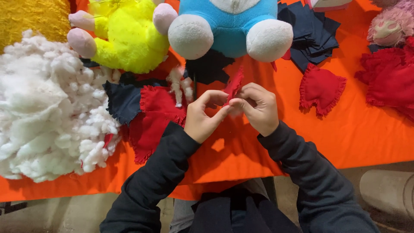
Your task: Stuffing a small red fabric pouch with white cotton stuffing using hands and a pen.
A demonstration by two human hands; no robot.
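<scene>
— Sleeves low, my left hand (202, 118) and right hand (258, 108) both pinch a small red fabric piece (234, 84) above the orange tablecloth (362, 129).

— Tips?

— I'd grip its frayed edges evenly, keeping stuffing (47, 108) close.

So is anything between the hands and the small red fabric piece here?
Nothing visible does. The left hand and right hand both already pinch the small red fabric piece, held above the orange table cover.
</scene>
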